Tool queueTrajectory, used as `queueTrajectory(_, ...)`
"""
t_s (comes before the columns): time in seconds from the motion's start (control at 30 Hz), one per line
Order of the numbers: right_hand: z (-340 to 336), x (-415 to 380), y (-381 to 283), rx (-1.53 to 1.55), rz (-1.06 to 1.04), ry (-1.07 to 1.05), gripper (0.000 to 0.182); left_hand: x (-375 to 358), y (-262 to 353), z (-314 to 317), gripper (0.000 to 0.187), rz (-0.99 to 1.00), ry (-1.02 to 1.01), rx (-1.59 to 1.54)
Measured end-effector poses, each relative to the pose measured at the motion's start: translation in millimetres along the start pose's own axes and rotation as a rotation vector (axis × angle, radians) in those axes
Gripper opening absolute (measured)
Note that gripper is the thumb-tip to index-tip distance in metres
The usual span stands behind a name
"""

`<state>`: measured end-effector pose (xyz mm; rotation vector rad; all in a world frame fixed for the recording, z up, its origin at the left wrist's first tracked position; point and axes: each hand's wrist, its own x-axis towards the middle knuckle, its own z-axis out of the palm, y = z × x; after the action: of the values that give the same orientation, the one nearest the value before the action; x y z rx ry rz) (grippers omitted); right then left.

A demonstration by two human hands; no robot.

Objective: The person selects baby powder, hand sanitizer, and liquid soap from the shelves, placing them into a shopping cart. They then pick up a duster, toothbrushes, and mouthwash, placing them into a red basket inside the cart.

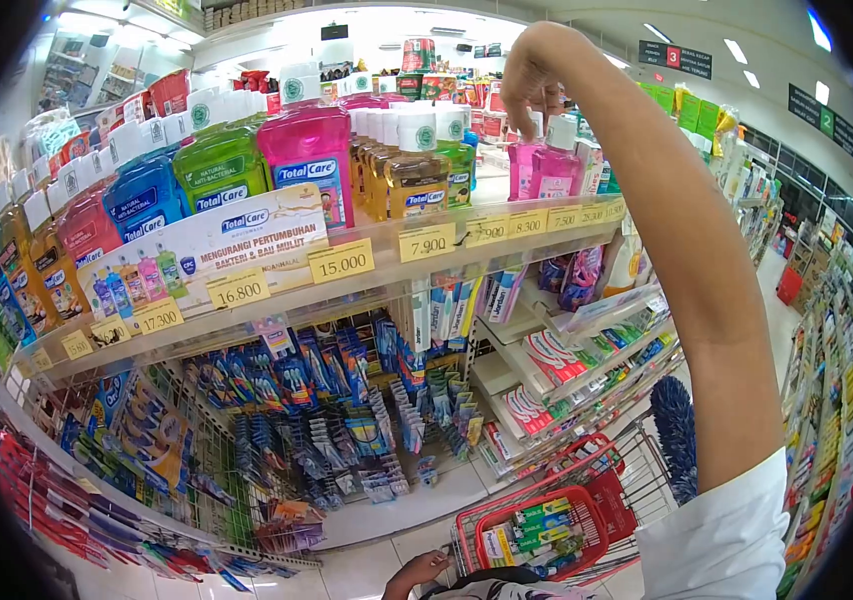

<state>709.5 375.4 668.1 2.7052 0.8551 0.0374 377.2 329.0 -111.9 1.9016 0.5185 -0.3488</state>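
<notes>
My right hand (535, 85) reaches over the top shelf with its fingers bent down around the white cap of a pink mouthwash bottle (523, 168). A second pink mouthwash bottle (554, 172) stands right beside it, nearer to me. At the bottom of the view my left hand (421, 573) is low, its fingers stretched toward the side of a shopping cart (465, 535) with nothing visible in them. A red basket (599, 548) in the cart holds several green and yellow boxes (545, 520).
Rows of coloured mouthwash bottles (307, 160) fill the top shelf (387, 262) behind yellow price tags. Packs of toothbrushes (327, 370) hang below. Toothpaste boxes (552, 358) line the shelves at the right. A dark blue duster (674, 430) stands by the cart; an aisle runs along the right.
</notes>
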Motion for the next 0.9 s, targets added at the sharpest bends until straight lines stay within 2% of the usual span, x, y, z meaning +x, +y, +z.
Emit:
queueTrajectory(0.03, 4.8, -18.2, -1.6, 0.02, -0.012, 0.067, 0.043, 0.6, -0.8, 1.1, 0.055, -0.001, 0.009, -0.002)
queueTrajectory(0.2, 3.7, -21.3, 12.9, 0.039, -0.194, 0.213, 0.046, 2.2, -6.9, 4.2, 0.056, -0.015, 0.02, -0.024)
queueTrajectory(0.3, -0.3, -7.8, 23.9, 0.01, -0.299, 0.308, 0.049, -1.0, 4.6, 1.0, 0.05, -0.013, 0.068, -0.011)
queueTrajectory(0.4, 9.3, -14.4, 49.4, 0.058, -0.439, 0.627, 0.052, -6.8, 16.2, -1.4, 0.049, -0.035, 0.099, 0.007)
queueTrajectory(0.43, 36.5, -69.2, 57.7, 0.386, -0.502, 0.775, 0.04, -8.2, 15.3, 1.1, 0.049, -0.053, 0.084, 0.015)
queueTrajectory(0.5, 73.6, -111.2, 72.7, 0.742, -0.409, 0.988, 0.033, -1.7, 3.7, 5.3, 0.05, -0.003, 0.131, 0.052)
queueTrajectory(0.53, 113.6, -130.3, 99.8, 0.73, -0.615, 1.089, 0.027, -2.9, 7.8, 4.7, 0.051, 0.063, 0.136, 0.063)
queueTrajectory(0.6, 202.2, -132.1, 162.6, 0.961, -0.744, 1.255, 0.021, -6.2, 26.4, 3.0, 0.044, -0.106, 0.069, 0.161)
queueTrajectory(0.63, 262.9, -130.1, 200.4, 1.105, -0.805, 1.246, 0.019, -12.7, 33.3, 2.5, 0.041, -0.084, 0.097, 0.18)
queueTrajectory(0.67, 333.1, -129.8, 236.5, 1.241, -0.859, 1.125, 0.017, -14.4, 37.9, 1.6, 0.038, -0.015, 0.052, 0.228)
queueTrajectory(0.7, 407.2, -118.3, 188.0, 1.339, -0.651, 1.277, 0.02, -20.8, 31.9, 11.4, 0.031, -0.002, 0.173, 0.152)
queueTrajectory(0.73, 483.2, -112.9, 128.7, 1.401, -0.42, 1.425, 0.027, -30.0, 65.3, 10.5, 0.028, 0.022, 0.208, 0.048)
queueTrajectory(0.77, 523.2, -114.6, 114.6, 0.981, -0.393, 1.212, 0.036, -35.5, 74.9, 14.9, 0.028, -0.044, 0.171, 0.027)
queueTrajectory(0.8, 589.6, -132.1, 84.9, 1.445, 0.01, 0.53, 0.043, -30.5, 80.1, 19.5, 0.028, -0.097, 0.151, 0.004)
queueTrajectory(0.83, 651.5, -136.4, 72.6, 1.473, -0.015, 0.261, 0.052, -24.5, 83.1, 25.6, 0.029, -0.075, 0.111, 0.012)
queueTrajectory(0.87, 757.8, -146.6, 64.3, 1.324, -0.099, 0.032, 0.048, -28.6, 84.6, 33.3, 0.029, -0.059, 0.074, 0.023)
queueTrajectory(0.9, 867.4, -158.5, 53.8, 1.066, -0.118, -0.194, 0.048, -27.9, 89.6, 39.3, 0.026, -0.124, -0.024, 0.049)
